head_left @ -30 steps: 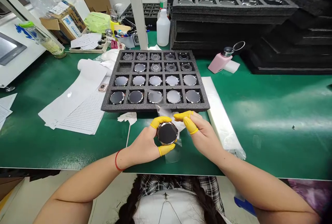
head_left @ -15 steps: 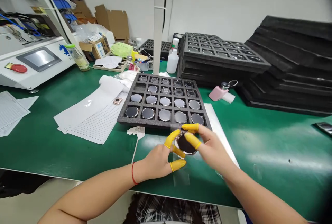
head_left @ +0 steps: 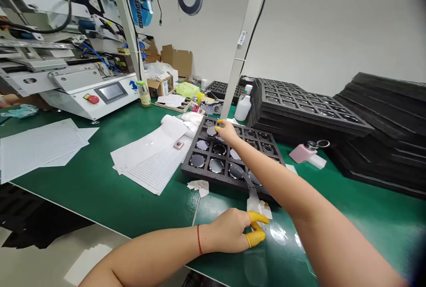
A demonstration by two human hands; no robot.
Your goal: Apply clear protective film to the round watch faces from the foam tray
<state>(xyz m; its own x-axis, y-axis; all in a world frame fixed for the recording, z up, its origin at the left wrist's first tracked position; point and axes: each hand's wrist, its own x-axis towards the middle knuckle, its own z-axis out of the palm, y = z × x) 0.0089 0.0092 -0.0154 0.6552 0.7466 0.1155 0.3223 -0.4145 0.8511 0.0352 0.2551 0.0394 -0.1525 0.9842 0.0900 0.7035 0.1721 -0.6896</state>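
My left hand [head_left: 239, 231], with yellow finger cots, is low over the green table. Its fingers are closed on a strip of clear film [head_left: 255, 265], which hangs towards me and is hard to see. White tissue [head_left: 261, 209] lies just beyond those fingers. My right hand [head_left: 228, 131] reaches over the black foam tray [head_left: 206, 175], its yellow-tipped fingers pinching the edge of a round watch case [head_left: 212, 131] at the second row. Around it sit more round watch cases, including a dark one [head_left: 219, 149] and a silver one [head_left: 202, 145]. My right forearm hides part of the tray.
Stacked foam trays [head_left: 309, 114] stand at the back right, with a pink pump bottle [head_left: 303, 151] in front. Lined papers [head_left: 163, 165] and a small square watch [head_left: 179, 145] lie left of the tray. A machine [head_left: 96, 96] stands at the left.
My right hand has gone from the dark watch case held between both hands to the tray. My left hand stays low near the table edge. The view has turned left and up.
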